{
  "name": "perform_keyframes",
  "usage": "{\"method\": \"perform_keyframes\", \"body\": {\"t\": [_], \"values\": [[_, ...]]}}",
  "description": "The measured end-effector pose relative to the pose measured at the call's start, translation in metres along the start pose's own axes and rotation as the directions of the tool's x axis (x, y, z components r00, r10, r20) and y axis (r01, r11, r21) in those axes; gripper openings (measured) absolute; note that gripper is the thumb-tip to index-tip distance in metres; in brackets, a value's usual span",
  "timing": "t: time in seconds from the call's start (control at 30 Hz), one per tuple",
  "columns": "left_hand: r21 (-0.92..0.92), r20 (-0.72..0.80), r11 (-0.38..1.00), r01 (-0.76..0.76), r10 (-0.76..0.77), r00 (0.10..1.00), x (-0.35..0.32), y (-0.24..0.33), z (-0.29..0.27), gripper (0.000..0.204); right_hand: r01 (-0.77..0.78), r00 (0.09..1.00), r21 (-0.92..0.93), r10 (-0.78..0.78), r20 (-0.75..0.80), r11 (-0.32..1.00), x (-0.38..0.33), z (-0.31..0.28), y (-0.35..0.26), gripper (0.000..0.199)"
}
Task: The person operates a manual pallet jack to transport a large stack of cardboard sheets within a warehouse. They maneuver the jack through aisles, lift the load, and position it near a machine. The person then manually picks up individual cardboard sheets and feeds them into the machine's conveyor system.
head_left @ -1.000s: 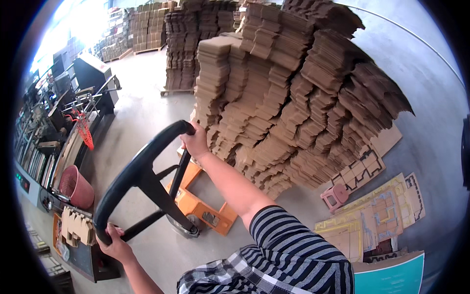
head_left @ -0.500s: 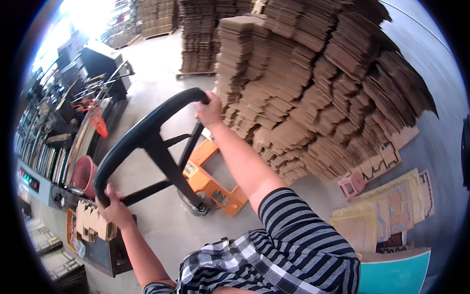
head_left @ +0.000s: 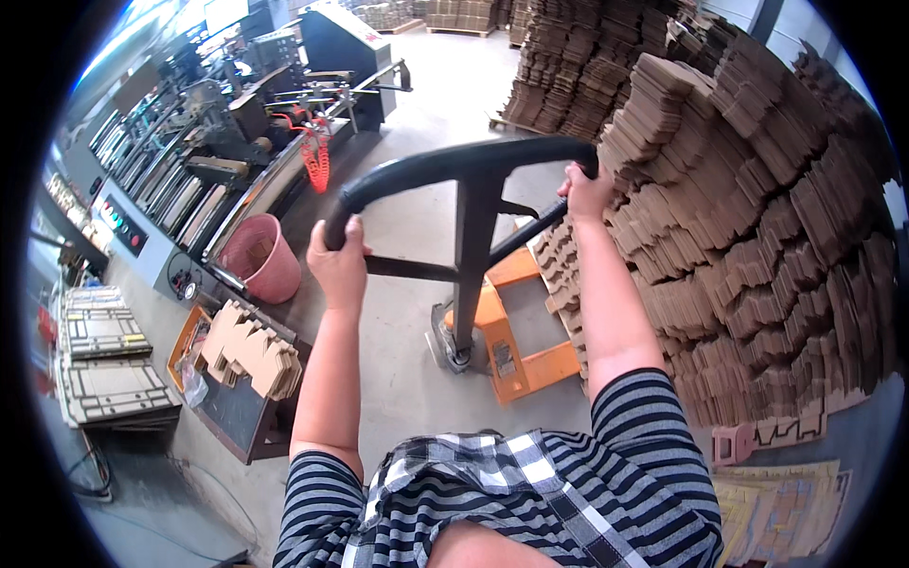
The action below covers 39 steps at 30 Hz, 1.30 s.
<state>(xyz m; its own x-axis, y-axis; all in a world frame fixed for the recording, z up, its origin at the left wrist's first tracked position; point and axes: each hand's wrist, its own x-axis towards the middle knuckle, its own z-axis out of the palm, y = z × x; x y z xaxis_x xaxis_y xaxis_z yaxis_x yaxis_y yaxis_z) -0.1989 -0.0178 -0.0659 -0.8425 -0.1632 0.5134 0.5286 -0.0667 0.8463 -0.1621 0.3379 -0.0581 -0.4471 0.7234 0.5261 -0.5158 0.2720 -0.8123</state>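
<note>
**Pallet jack handle swung round, both hands gripping**

Pallet jack handle (head_left: 464,166) now stands square in front of the person, where a second ago it slanted off to the left. The left hand (head_left: 339,260) is clenched on its left end, the right hand (head_left: 587,189) on its right end. The orange jack body (head_left: 516,331) sits below on the concrete floor (head_left: 417,379), tucked against the tall cardboard stacks (head_left: 757,237) (a pink bucket (head_left: 260,257) stands to the left). The turn looks under way.
</note>
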Motion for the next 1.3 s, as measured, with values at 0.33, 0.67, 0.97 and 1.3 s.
{"method": "perform_keyframes", "body": {"t": [0.33,0.67,0.97,1.3], "values": [[-0.102,0.07,0.995,0.024,-0.017,0.997,0.089,-0.041,0.026,0.011,0.001,0.997,-0.003,-0.002,-0.074,1.0,0.04,0.044,0.022,0.004],[-0.089,0.107,0.994,0.058,-0.049,0.993,0.176,-0.086,0.061,0.016,-0.012,0.982,-0.084,-0.004,-0.191,0.996,0.083,0.086,0.051,0.008],[-0.144,0.236,0.989,0.045,-0.01,0.972,0.252,-0.124,0.104,0.013,-0.001,0.951,-0.186,-0.057,-0.303,0.983,0.125,0.124,0.067,0.014],[-0.265,0.404,0.958,0.109,0.008,0.915,0.311,-0.172,0.158,0.015,-0.04,0.886,-0.251,-0.082,-0.457,0.967,0.168,0.136,0.095,0.01]]}}
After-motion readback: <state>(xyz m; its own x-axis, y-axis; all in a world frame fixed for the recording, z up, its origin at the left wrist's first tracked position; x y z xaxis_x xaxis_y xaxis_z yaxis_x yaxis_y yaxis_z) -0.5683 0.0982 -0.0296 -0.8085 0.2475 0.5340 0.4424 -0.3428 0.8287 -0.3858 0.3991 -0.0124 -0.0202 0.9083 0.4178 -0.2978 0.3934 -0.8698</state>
